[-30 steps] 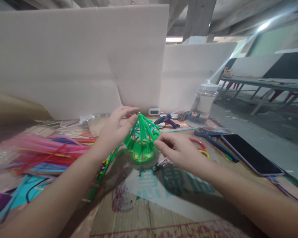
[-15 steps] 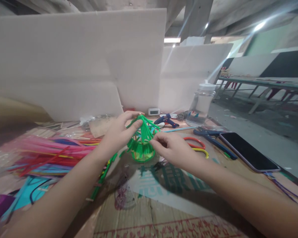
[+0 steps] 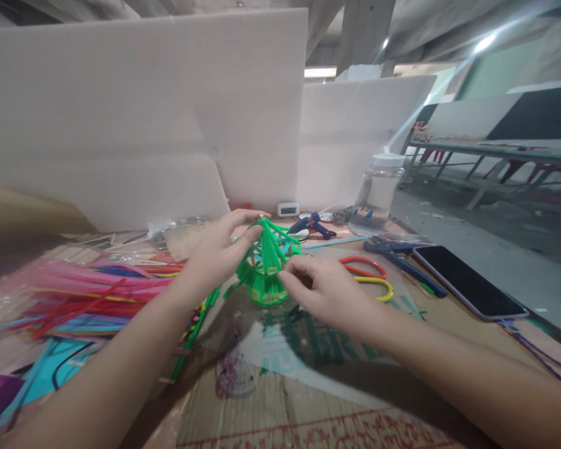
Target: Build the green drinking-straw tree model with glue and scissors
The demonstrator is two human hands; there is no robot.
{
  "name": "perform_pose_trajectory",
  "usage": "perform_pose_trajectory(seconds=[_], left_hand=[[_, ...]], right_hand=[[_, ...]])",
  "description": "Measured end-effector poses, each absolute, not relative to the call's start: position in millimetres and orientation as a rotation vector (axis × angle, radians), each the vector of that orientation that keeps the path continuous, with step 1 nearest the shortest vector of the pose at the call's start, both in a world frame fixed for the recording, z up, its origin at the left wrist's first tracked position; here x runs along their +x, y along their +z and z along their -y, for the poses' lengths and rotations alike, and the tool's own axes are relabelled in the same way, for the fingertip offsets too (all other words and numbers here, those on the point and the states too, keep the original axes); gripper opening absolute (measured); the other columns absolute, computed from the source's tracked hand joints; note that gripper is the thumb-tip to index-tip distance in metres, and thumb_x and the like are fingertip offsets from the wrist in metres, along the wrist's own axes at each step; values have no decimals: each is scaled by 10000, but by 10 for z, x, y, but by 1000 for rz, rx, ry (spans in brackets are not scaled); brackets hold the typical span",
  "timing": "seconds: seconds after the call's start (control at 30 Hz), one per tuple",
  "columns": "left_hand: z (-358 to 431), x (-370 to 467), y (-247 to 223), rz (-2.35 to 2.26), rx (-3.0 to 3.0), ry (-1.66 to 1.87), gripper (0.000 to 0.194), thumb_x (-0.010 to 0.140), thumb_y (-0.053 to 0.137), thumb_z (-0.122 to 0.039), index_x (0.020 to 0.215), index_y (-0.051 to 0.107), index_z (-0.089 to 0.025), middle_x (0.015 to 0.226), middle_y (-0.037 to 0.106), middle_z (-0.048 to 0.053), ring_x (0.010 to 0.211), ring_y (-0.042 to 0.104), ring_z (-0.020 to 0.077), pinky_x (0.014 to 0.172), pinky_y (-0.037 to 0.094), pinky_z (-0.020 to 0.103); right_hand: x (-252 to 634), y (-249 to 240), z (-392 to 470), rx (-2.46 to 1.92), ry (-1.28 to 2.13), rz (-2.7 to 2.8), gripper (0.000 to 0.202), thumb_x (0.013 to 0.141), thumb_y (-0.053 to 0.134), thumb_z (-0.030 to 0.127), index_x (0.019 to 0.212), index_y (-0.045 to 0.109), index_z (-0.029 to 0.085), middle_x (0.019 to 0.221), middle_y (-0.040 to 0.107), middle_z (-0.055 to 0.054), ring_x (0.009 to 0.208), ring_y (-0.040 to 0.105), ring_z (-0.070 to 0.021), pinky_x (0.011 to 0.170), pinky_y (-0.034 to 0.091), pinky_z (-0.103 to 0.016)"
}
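Observation:
A small green model made of fuzzy stems (image 3: 267, 290) stands upright in the middle of the table, with a pointed top and a round base. My left hand (image 3: 231, 240) grips its peak from the left, thumb on the green stems and fingers behind the tip. On the right side, my right hand (image 3: 311, 280) has thumb and forefinger pinched together against the lower edge of the sloping green stems. Loose green stems (image 3: 191, 343) lie to the left of the model, partly behind my left forearm.
Colourful stems (image 3: 103, 287) are heaped at left. A blue glue gun (image 3: 313, 225), a clear bottle (image 3: 378, 193) and a small display (image 3: 288, 209) stand behind. Scissors with red and yellow handles (image 3: 381, 290), pliers (image 3: 411, 271) and a phone (image 3: 467, 280) lie at right.
The green model has turned or tilted slightly under my hands. My right hand has shifted a little left and down along its side. The whole view has moved slightly.

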State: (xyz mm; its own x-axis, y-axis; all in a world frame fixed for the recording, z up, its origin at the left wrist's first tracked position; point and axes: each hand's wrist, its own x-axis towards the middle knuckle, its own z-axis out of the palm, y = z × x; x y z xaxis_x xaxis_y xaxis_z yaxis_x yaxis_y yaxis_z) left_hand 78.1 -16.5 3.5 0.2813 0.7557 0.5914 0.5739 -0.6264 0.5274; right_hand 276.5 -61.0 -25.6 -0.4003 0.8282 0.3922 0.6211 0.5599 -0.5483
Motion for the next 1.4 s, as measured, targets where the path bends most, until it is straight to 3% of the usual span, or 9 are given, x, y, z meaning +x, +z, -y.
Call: perform_pose_trajectory(seconds=[0.23,0.9,1.03,1.4], left_hand=[[150,777,25,-1290,2315,1249,332,930,502,-403,1148,672,-218,1143,707,38,1051,636,226,945,484,332],[165,765,44,-1293,2346,1249,324,922,505,-419,1120,681,-232,1101,719,28,999,661,221,907,511,332],[248,824,78,-1359,2354,1234,350,882,550,-476,1099,676,-230,1100,717,33,1036,653,246,925,506,352],[287,832,80,-1361,2355,1225,311,871,594,-430,1117,655,-248,1135,704,23,1083,637,234,975,484,346]], right_hand=[[2771,-280,663,-1136,323,2148,243,906,489,277,684,527,185,577,489,41,529,413,-83,527,222,-251],[2749,-280,582,-1167,588,2093,246,870,482,244,631,504,185,557,485,51,518,415,-79,484,260,-229],[2745,-253,582,-1198,564,2096,234,868,496,248,644,527,184,564,504,47,520,431,-83,495,271,-232],[2736,-328,658,-1145,398,2142,255,903,486,292,674,526,186,584,496,42,535,415,-84,529,238,-246]])
